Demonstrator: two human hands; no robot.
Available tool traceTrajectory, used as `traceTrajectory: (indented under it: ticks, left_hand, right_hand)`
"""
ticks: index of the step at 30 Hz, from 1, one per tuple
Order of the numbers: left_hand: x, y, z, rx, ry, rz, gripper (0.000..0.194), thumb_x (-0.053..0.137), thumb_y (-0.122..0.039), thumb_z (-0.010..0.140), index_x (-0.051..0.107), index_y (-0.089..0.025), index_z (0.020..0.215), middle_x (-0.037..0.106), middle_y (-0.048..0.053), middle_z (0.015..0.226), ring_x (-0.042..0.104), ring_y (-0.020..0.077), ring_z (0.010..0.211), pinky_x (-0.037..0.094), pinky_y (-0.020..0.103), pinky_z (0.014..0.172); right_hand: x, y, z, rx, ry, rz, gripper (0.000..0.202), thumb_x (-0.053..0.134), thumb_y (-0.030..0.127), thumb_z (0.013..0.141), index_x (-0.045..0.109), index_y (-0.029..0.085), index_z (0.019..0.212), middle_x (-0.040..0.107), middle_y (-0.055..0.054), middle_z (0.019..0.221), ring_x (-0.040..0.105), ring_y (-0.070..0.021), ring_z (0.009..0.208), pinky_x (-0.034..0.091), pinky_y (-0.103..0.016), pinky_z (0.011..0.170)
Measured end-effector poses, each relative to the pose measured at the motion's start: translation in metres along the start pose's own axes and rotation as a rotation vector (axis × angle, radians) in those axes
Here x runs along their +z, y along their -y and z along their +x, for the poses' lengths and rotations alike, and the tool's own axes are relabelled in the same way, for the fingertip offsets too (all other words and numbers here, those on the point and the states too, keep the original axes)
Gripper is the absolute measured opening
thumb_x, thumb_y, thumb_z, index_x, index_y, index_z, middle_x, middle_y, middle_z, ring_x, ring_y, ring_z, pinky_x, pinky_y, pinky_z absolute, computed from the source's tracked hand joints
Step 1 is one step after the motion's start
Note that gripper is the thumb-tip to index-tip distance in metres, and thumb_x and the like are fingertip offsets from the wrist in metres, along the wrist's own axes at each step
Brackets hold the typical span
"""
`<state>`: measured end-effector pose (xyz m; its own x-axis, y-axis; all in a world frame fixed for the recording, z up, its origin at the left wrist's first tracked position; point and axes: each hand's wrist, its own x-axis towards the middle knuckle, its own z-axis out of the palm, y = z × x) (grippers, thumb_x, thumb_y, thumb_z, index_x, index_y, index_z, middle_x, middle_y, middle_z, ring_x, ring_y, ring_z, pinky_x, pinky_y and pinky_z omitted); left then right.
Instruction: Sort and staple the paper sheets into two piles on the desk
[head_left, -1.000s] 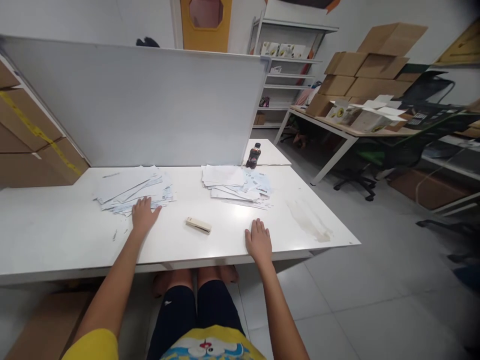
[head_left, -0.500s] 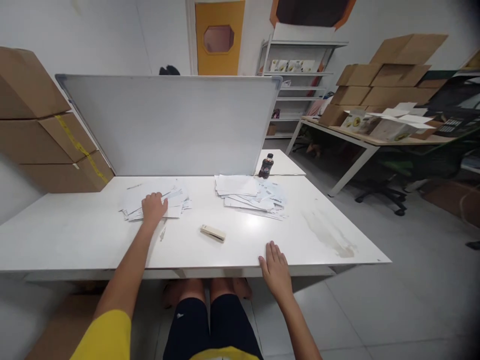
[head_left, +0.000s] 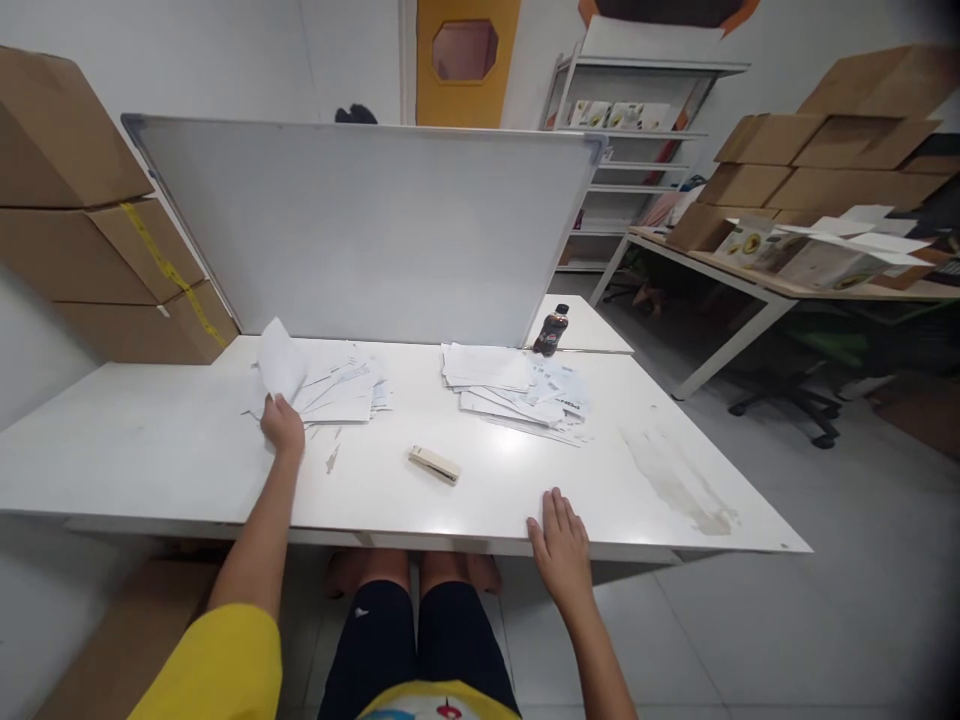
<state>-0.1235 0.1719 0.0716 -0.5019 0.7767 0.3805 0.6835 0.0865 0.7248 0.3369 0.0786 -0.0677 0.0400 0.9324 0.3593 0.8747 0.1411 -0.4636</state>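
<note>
My left hand [head_left: 283, 425] is closed on the lower edge of a white paper sheet [head_left: 280, 362], which stands raised and curled at the left end of the left paper pile [head_left: 349, 392]. My right hand [head_left: 559, 538] rests flat on the front edge of the white table [head_left: 495, 490], fingers stretched out, holding nothing. Between the hands lies a beige stapler [head_left: 434, 465]. Behind it to the right is a second, loosely stacked paper pile [head_left: 487, 368].
A whiteboard [head_left: 367, 230] stands along the table's back edge. Cardboard boxes [head_left: 112, 255] are stacked at the left. A dark drink bottle [head_left: 551, 331] stands behind the right pile. Another table [head_left: 720, 268] with boxes is at the right.
My left hand has moved slightly left and lifted a paper sheet off the left pile. The camera view has shifted a little; my right hand remains flat on the table.
</note>
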Motion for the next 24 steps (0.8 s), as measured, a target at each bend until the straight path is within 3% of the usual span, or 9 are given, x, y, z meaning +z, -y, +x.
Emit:
traceTrajectory:
  ticks: [2, 4, 8, 12, 15, 18, 21, 22, 24]
  left_hand:
    - [0.001, -0.008, -0.031, -0.084, -0.08, -0.029, 0.059, 0.011, -0.048, 0.1, 0.05, -0.01, 0.123, 0.068, 0.011, 0.1, 0.056, 0.0283, 0.112, 0.046, 0.047, 0.097]
    - [0.004, -0.022, -0.071, -0.215, -0.063, -0.196, 0.061, 0.008, -0.049, 0.099, 0.048, -0.014, 0.129, 0.068, 0.012, 0.108, 0.059, 0.0263, 0.115, 0.051, 0.044, 0.095]
    - [0.02, -0.064, -0.161, -0.462, 0.23, -0.684, 0.053, 0.034, -0.059, 0.093, 0.048, -0.026, 0.132, 0.062, 0.008, 0.129, 0.059, 0.0252, 0.12, 0.056, 0.039, 0.091]
    - [0.045, -0.103, -0.247, -0.705, 0.298, -1.006, 0.048, 0.055, -0.057, 0.085, 0.055, -0.025, 0.12, 0.062, 0.01, 0.13, 0.06, 0.0263, 0.119, 0.053, 0.04, 0.095]
    - [0.057, -0.117, -0.293, -0.707, 0.504, -1.076, 0.046, 0.065, -0.056, 0.078, 0.062, -0.024, 0.112, 0.065, 0.012, 0.125, 0.061, 0.0276, 0.117, 0.052, 0.039, 0.094]
    - [0.055, -0.119, -0.309, -0.638, 0.869, -1.022, 0.047, 0.06, -0.062, 0.079, 0.069, -0.02, 0.099, 0.071, 0.015, 0.109, 0.067, 0.0277, 0.103, 0.052, 0.038, 0.084]
    - [0.042, -0.118, -0.294, -0.506, 1.26, -0.946, 0.058, 0.047, -0.068, 0.084, 0.072, -0.017, 0.093, 0.073, 0.016, 0.095, 0.07, 0.0261, 0.089, 0.051, 0.037, 0.078]
    - [0.038, -0.118, -0.284, -0.427, 1.291, -0.914, 0.058, 0.045, -0.068, 0.085, 0.072, -0.017, 0.095, 0.073, 0.016, 0.094, 0.07, 0.0257, 0.088, 0.051, 0.037, 0.079]
    - [0.036, -0.119, -0.258, -0.217, 1.133, -0.795, 0.052, 0.045, -0.062, 0.088, 0.072, -0.02, 0.098, 0.073, 0.013, 0.098, 0.068, 0.0249, 0.093, 0.05, 0.038, 0.086]
  right_hand:
    - [-0.001, 0.0, 0.002, 0.014, 0.003, 0.028, 0.066, 0.025, 0.051, 0.093, 0.041, 0.012, 0.144, 0.039, -0.017, 0.151, 0.032, -0.0312, 0.141, 0.024, -0.053, 0.114]
    - [-0.007, 0.001, 0.006, 0.048, 0.006, 0.084, 0.067, 0.028, 0.053, 0.092, 0.044, 0.012, 0.142, 0.039, -0.018, 0.151, 0.03, -0.0321, 0.142, 0.021, -0.055, 0.115]
    - [-0.037, 0.02, 0.005, 0.157, 0.168, 0.435, 0.065, 0.039, 0.061, 0.087, 0.055, 0.018, 0.133, 0.046, -0.016, 0.147, 0.033, -0.0316, 0.141, 0.017, -0.055, 0.116]
    - [-0.056, 0.076, -0.026, 0.18, 0.478, 1.128, 0.067, 0.051, 0.065, 0.082, 0.053, 0.024, 0.136, 0.056, -0.011, 0.138, 0.05, -0.0284, 0.129, 0.04, -0.048, 0.107]
    - [-0.054, 0.098, -0.045, 0.451, 0.334, 1.209, 0.058, 0.069, 0.059, 0.072, 0.067, 0.02, 0.115, 0.069, -0.012, 0.119, 0.062, -0.0311, 0.111, 0.051, -0.044, 0.093]
    - [-0.063, 0.068, -0.041, 0.702, 0.119, 1.126, 0.05, 0.075, 0.053, 0.063, 0.071, 0.016, 0.096, 0.074, -0.013, 0.1, 0.068, -0.0312, 0.09, 0.055, -0.041, 0.078]
    - [-0.086, 0.016, -0.028, 0.746, 0.104, 1.005, 0.046, 0.08, 0.045, 0.055, 0.071, 0.016, 0.09, 0.075, -0.012, 0.093, 0.068, -0.031, 0.085, 0.055, -0.039, 0.074]
    - [-0.091, 0.003, -0.024, 0.749, 0.099, 0.993, 0.046, 0.08, 0.044, 0.055, 0.071, 0.016, 0.091, 0.075, -0.011, 0.095, 0.068, -0.031, 0.085, 0.054, -0.039, 0.074]
    - [-0.094, -0.008, -0.022, 0.759, 0.108, 1.022, 0.048, 0.081, 0.043, 0.054, 0.071, 0.017, 0.093, 0.075, -0.011, 0.097, 0.069, -0.031, 0.088, 0.054, -0.04, 0.076]
